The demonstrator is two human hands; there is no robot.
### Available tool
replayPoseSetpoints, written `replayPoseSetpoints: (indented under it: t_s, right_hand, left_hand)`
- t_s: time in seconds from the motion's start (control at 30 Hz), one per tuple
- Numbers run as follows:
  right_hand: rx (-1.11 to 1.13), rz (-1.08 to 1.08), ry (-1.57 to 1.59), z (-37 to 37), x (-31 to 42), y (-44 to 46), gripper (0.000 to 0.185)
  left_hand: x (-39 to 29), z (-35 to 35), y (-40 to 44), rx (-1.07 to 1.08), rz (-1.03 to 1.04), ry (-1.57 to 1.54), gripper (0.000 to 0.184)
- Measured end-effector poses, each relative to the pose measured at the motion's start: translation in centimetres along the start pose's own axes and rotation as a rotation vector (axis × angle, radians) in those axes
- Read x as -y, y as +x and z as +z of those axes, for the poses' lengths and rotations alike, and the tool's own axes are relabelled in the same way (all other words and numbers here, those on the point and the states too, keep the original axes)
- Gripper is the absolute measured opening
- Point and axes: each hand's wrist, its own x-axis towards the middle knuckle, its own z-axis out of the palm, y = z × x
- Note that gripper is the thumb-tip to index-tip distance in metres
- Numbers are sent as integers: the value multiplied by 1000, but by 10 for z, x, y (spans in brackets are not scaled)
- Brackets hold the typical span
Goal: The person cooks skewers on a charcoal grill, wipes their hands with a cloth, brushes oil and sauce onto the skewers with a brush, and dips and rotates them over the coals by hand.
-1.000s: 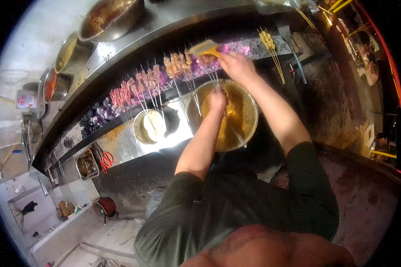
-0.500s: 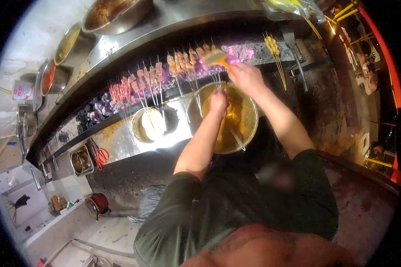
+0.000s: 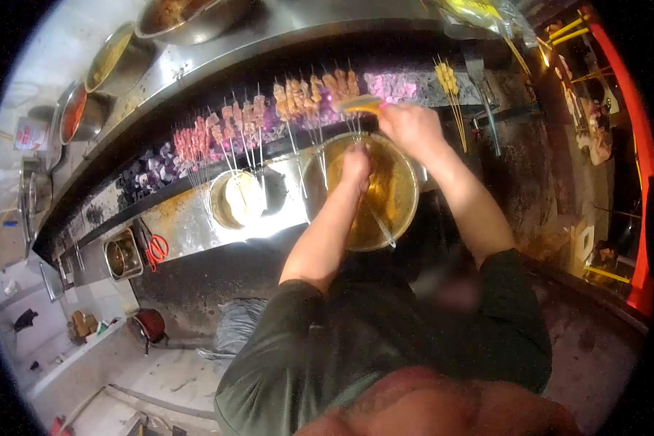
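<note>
My right hand (image 3: 414,129) is closed round the handle of a flat basting brush (image 3: 360,105), its yellow-orange edge showing by the meat. Closed just below, my left hand (image 3: 356,166) grips the metal ends of skewers (image 3: 352,123), whose meat (image 3: 340,83) sits over the grill. More meat skewers (image 3: 296,98) lie alongside to the left, with paler red ones (image 3: 190,144) at the far end. Beneath my left hand stands a large round metal pot (image 3: 413,196) of yellow-brown liquid, with a ladle handle (image 3: 385,229) sticking out.
Glowing charcoal (image 3: 390,86) lies in the grill. To the right are yellow skewers (image 3: 450,94) and a metal spatula (image 3: 481,87). A white-filled bowl (image 3: 218,207), red-handled scissors (image 3: 157,249) and a small metal container (image 3: 123,256) stand along the front ledge. Metal bowls (image 3: 152,62) line the back shelf.
The brush has moved slightly down and right, away from the meat tops, and its face is now seen more edge-on. My left hand keeps its hold on the skewers.
</note>
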Motion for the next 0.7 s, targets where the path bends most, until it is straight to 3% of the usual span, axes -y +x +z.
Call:
replayPoseSetpoints:
  t_s: [0.1,0.3,0.37,0.5,0.7]
  right_hand:
    - [170,11,-31,-1,3,11,16]
    - [6,82,-100,3,-11,63,23]
    - [78,42,-56,29,-20,76,22]
    - [208,62,-95,11,-10,84,20]
    - [173,-2,-92,20,-20,67,20]
  left_hand:
    - [-3,-1,-3,29,-8,-23,21]
    - [8,-1,11,-23,1,-15,13]
    - [6,2,4,-22,-8,-27,13]
    - [2,-2,2,-13,-21,23,24]
    - [-3,0,-4,9,-45,-69,20]
